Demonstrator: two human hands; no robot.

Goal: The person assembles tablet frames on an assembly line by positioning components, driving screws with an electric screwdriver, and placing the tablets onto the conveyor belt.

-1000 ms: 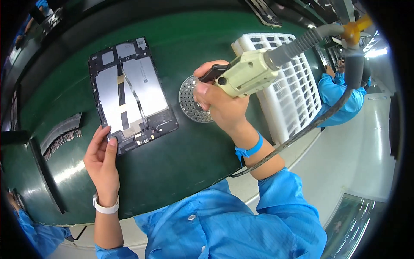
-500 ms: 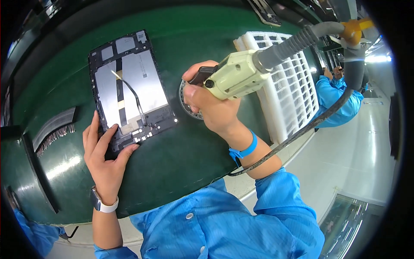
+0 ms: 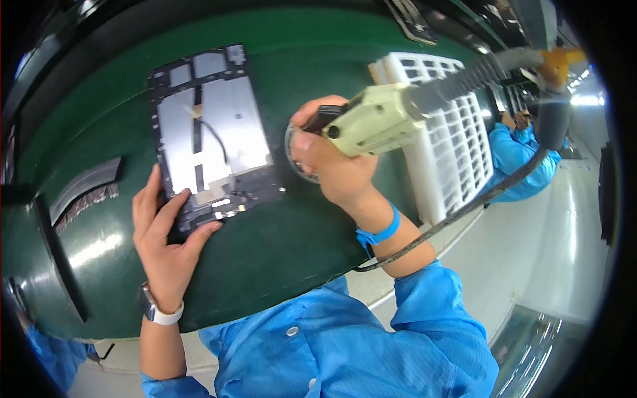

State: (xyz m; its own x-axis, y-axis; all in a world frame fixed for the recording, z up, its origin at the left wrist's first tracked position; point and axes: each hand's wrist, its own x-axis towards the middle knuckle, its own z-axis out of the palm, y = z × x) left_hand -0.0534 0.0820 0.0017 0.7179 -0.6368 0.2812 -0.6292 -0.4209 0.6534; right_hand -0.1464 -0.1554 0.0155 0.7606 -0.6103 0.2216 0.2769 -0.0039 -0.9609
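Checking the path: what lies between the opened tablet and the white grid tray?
In the head view, the right hand with the electric screwdriver over a round perforated dish, between tablet and tray.

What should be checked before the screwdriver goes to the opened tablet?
1. Left hand rests on the tablet's near edge: ok.
2. Right hand's grip closed on the electric screwdriver: ok.
3. Bit loaded with a screw: cannot tell, the hand hides the tip.
4. Tip at the round screw dish: cannot tell.
5. Tablet lies flat on the green mat: ok.
6. Hose off the tablet: ok.
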